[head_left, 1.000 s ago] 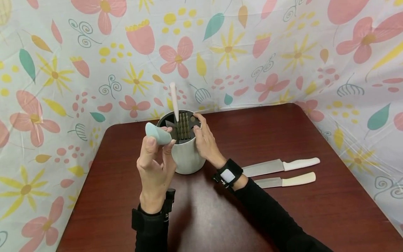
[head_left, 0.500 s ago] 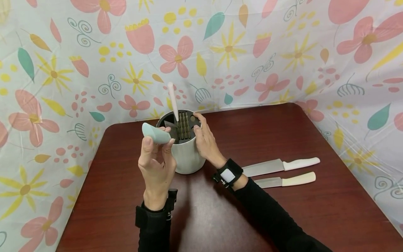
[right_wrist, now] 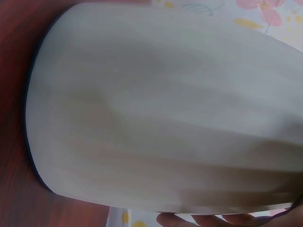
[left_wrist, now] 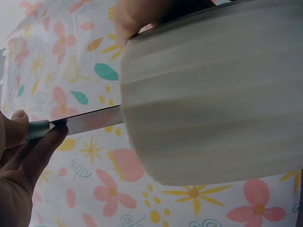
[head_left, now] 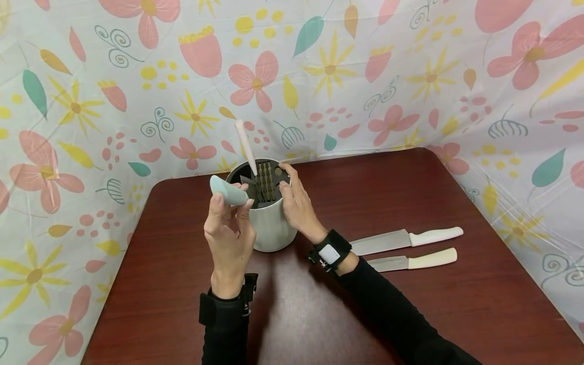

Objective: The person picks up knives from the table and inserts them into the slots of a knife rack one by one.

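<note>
My left hand (head_left: 230,241) pinches the pale green handle (head_left: 230,192) of a knife between thumb and fingers. In the left wrist view, the knife's steel blade (left_wrist: 94,119) runs from those fingers to the rim of a pale, ribbed knife holder (left_wrist: 208,99); its tip is hidden by the holder. My right hand (head_left: 301,208) grips the holder's right rim, thumb on top. Inside the holder is a dark insert (head_left: 269,182) with wavy slots and round holes. A second knife's white handle (head_left: 246,147) sticks up from it, leaning left.
Two more knives, one with a white handle (head_left: 435,236) and one with a cream handle (head_left: 432,258), lie to the right on the dark red-brown table (head_left: 383,304), close to my right forearm. A flowered cloth (head_left: 347,91) hangs behind the table.
The upright white handle tips further left. My left hand and the green-handled knife shift slightly, first left, then back right. My right hand stays on the rim.
</note>
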{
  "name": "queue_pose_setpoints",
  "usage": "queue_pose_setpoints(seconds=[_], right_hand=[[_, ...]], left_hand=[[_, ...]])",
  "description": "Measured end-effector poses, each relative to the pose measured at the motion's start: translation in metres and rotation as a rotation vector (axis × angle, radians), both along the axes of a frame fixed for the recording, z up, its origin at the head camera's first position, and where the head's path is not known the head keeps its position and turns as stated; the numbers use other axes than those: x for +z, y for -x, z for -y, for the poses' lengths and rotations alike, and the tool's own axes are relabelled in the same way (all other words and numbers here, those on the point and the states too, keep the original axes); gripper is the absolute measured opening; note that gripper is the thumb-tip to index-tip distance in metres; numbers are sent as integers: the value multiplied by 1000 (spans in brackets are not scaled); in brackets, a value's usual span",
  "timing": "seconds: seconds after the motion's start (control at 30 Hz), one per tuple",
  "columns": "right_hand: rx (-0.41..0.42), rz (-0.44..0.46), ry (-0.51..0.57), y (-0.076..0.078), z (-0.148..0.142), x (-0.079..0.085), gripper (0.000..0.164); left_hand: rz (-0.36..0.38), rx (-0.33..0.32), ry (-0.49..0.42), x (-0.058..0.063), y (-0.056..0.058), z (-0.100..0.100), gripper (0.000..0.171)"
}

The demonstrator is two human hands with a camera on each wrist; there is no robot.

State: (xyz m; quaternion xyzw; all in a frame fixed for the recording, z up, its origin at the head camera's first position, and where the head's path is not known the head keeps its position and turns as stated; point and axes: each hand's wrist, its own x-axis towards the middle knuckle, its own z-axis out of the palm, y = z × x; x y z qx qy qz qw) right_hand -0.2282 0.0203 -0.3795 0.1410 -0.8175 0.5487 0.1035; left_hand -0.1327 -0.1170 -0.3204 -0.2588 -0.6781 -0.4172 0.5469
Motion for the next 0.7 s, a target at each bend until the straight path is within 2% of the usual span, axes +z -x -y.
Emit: queue_pose_setpoints(seconds=[0.17,0.37,0.7], right_hand=[[1,1,3,-1,0,0,51],[9,-1,8,-1,-1,0,52],[22,-16,0,0,-2,-1,53]], left_hand=[[42,-18,-1,-7,7,0,94],[47,38,52,-14,15,1,89],[96,49,91,-22,27,4,84]])
